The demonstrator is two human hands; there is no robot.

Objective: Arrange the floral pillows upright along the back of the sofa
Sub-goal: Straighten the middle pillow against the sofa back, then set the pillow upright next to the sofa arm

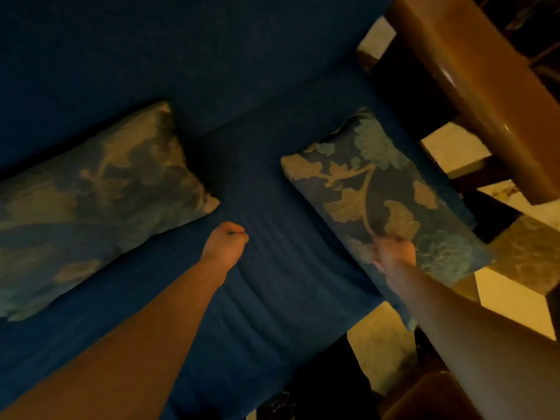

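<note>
The right floral pillow (381, 204), flat at the sofa's (151, 56) right end, is pinched by right-hand fingers (391, 242); the left hand (225, 244) is fisted, so it may flop.

Two pillows lay on the sofa seat (272, 283), the left pillow (91, 204) at nine o'clock; the right pillow (391, 207) at three, beside the wooden armrest (472, 86) at one.
</note>
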